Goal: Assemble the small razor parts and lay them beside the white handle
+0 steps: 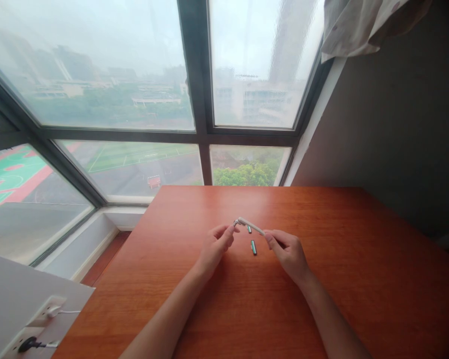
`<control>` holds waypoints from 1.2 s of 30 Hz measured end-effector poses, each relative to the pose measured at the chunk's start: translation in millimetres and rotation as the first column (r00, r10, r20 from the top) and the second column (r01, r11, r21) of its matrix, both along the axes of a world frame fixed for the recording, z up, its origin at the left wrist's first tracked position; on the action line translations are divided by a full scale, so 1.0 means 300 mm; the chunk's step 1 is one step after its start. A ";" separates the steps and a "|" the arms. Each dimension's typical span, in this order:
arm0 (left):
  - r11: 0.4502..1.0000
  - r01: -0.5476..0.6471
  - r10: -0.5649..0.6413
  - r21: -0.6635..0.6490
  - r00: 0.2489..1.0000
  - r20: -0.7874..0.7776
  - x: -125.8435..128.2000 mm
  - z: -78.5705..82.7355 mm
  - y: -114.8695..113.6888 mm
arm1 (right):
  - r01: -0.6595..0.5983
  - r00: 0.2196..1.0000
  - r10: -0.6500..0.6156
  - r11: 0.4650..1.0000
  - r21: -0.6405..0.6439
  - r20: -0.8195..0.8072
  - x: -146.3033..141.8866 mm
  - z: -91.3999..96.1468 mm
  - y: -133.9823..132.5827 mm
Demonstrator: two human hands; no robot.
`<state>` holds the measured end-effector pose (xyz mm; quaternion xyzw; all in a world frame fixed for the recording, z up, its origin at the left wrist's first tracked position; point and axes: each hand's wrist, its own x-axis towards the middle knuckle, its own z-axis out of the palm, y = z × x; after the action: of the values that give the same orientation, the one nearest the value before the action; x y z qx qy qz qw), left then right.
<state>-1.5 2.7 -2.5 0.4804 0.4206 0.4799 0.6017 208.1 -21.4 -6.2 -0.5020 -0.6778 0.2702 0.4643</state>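
Note:
A slim, pale razor handle (252,226) with a bent metallic end is held between my two hands, above the table. My right hand (287,250) is closed around its lower right end. The thumb and fingers of my left hand (216,248) pinch at the bent upper left end; what exactly lies between those fingertips is too small to make out. Two small dark-and-teal pieces that look like razor cartridges lie on the tabletop between my hands. The nearer cartridge (253,247) is fully visible, while the farther cartridge (249,229) is partly covered by the handle.
The reddish-brown wooden table (232,319) reaches to a large framed window (202,89). At lower left, a white wall carries sockets (45,311) with a white plug and a black plug (29,344). A pale curtain (359,27) hangs at upper right.

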 end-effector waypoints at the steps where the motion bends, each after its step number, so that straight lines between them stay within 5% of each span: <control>1: 1.000 0.001 -0.001 0.000 1.000 0.000 0.000 0.001 -0.001 | -0.001 1.000 0.001 1.000 0.000 -0.014 0.000 0.000 0.000; 16: 1.000 0.017 -0.016 -0.022 0.999 0.030 0.002 0.003 -0.003 | 0.089 0.995 -0.091 0.995 0.033 0.041 0.008 -0.008 0.013; 36: 0.984 0.138 -0.110 -0.115 0.968 0.226 0.011 -0.013 0.002 | 0.024 1.000 -0.024 0.999 0.021 0.004 -0.006 -0.008 0.007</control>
<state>1.8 3.3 -6.6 0.4100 0.3512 0.4630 0.7030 206.3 -19.2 -8.7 -0.5057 -0.6755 0.2565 0.4713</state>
